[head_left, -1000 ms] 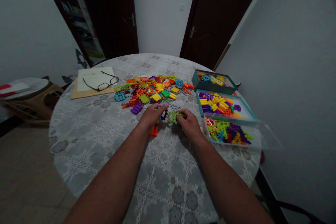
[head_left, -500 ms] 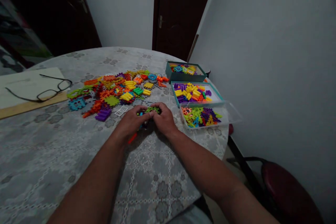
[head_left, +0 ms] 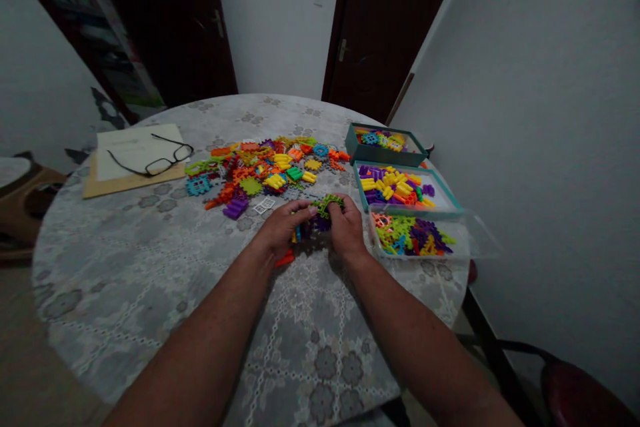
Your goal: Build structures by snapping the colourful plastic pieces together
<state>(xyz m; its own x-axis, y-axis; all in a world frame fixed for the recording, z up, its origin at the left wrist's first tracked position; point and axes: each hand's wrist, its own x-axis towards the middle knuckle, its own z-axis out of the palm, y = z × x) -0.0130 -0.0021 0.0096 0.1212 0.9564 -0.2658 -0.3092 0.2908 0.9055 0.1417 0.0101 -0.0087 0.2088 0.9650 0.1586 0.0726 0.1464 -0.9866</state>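
1. the cluster point(head_left: 323, 205), green over dark purple, sits between both hands at the table's centre; whether its parts lock fully is too small to tell.
2. the right hand point(head_left: 347, 227) pinches it from three o'clock; the left hand point(head_left: 280, 229) closes on it from nine, most of its fingers hidden. the hands are near each other.
3. uneven pressing could bend the thin teeth or pop a joint, since the two grips push from opposite sides.
4. the orange piece point(head_left: 285, 258), at seven o'clock, lies close under the left hand; a dropping wrist could knock it.
5. the heap point(head_left: 250, 185), at eleven, could swallow a slipped part.
6. the tub point(head_left: 415, 256), at three, is near the right hand; a wide elbow could jostle it.
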